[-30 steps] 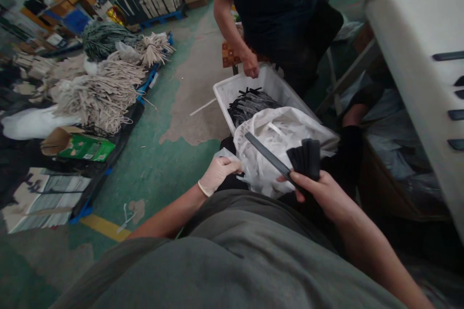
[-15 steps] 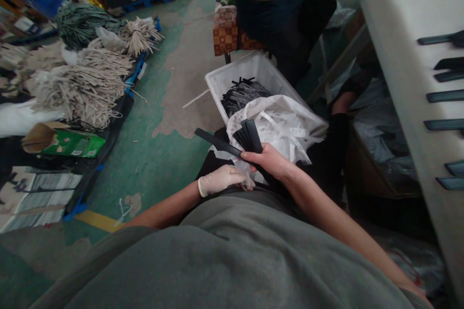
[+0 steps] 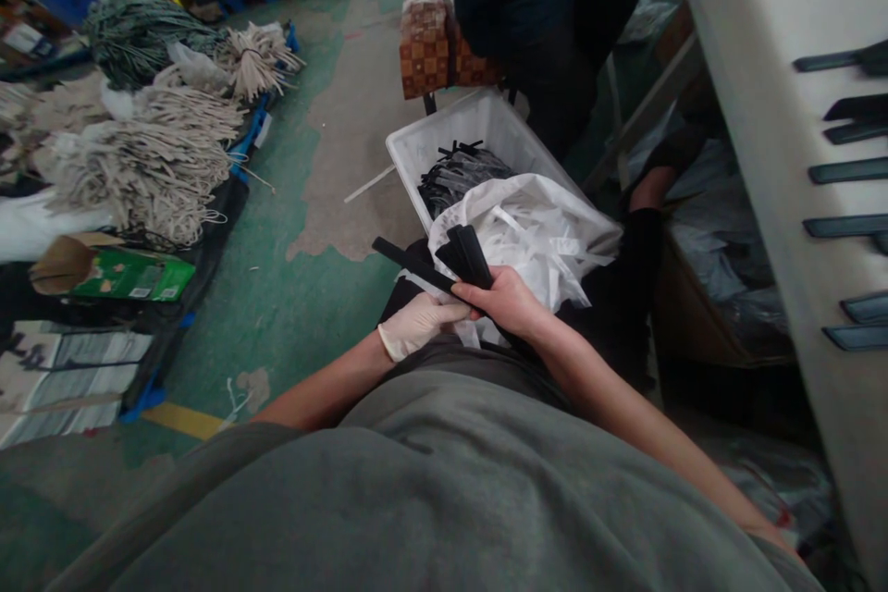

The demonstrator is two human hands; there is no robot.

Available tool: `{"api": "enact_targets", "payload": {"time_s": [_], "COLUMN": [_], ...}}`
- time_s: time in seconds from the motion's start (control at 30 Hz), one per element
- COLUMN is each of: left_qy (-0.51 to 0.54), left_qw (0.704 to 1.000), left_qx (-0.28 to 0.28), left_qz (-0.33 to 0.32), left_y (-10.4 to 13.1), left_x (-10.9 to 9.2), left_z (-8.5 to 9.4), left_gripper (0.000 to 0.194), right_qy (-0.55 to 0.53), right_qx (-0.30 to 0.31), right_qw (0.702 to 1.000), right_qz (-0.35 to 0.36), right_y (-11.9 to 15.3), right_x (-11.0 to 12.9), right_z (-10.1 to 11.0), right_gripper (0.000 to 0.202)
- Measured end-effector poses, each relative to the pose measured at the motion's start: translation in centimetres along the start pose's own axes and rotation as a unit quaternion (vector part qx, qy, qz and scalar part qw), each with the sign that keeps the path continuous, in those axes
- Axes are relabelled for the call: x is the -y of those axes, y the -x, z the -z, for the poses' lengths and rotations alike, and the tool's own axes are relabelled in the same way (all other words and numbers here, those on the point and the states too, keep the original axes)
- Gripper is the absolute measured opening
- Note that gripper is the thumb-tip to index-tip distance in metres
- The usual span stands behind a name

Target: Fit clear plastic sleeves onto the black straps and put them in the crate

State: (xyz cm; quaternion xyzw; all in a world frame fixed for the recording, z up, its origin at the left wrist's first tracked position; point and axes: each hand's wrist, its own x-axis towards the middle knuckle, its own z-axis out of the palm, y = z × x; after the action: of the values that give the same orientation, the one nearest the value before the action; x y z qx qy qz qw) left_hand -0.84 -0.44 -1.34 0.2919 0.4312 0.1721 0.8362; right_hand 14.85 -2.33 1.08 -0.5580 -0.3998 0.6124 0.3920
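My right hand (image 3: pixel 510 303) is closed around a fan of flat black strips (image 3: pixel 466 257), just on the near side of the white plastic tub (image 3: pixel 478 114); one splays leftward, probably so it stands clear of the rest. My gloved left hand (image 3: pixel 420 324) touches beneath, fingers bent, though I cannot tell what they pinch. A white plastic bag (image 3: pixel 510 184) of pale strips gapes at the tub's near end, likely for easy reach. Inside the tub lie heaped dark strips (image 3: pixel 464 174). Right of it, a table (image 3: pixel 756 37) carries spaced strips (image 3: pixel 846 227), perhaps kept apart deliberately.
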Motion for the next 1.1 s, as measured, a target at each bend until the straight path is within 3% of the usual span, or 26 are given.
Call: {"api": "enact_targets", "payload": {"time_s": [0.3,0.5,0.63,0.8,0.93,1.1], "left_qy": [-0.029,-0.128,-0.075,0.061,0.130,0.167], "left_qw": [0.998,0.988,0.996,0.984,0.966,0.963], "left_qx": [0.028,0.054,-0.031,-0.146,-0.180,-0.164], "left_qz": [0.042,0.071,0.043,-0.083,-0.131,-0.130], "left_y": [0.9,1.4,1.0,-0.4,-1.2,-1.4], "left_x": [-0.4,-0.9,-1.3,-3.1,-4.7,-5.1], "left_z": [-0.4,-0.4,-0.2,0.9,1.1,0.9], "left_gripper": [0.031,0.032,0.030,0.030,0.022,0.021], "right_qy": [0.098,0.127,0.084,0.074,0.120,0.140], "right_qx": [-0.009,-0.022,-0.077,-0.141,-0.139,-0.107], "right_qw": [0.995,0.991,0.993,0.987,0.983,0.983], "right_qz": [0.024,0.025,0.011,-0.008,-0.025,-0.043], "right_y": [-0.5,-0.7,0.0,3.5,6.7,8.2], "right_x": [-0.6,-0.5,0.6,1.7,0.7,-0.1], "right_z": [0.4,0.4,1.1,3.7,5.2,4.8], "right_gripper": [0.021,0.021,0.025,0.039,0.044,0.045]}}
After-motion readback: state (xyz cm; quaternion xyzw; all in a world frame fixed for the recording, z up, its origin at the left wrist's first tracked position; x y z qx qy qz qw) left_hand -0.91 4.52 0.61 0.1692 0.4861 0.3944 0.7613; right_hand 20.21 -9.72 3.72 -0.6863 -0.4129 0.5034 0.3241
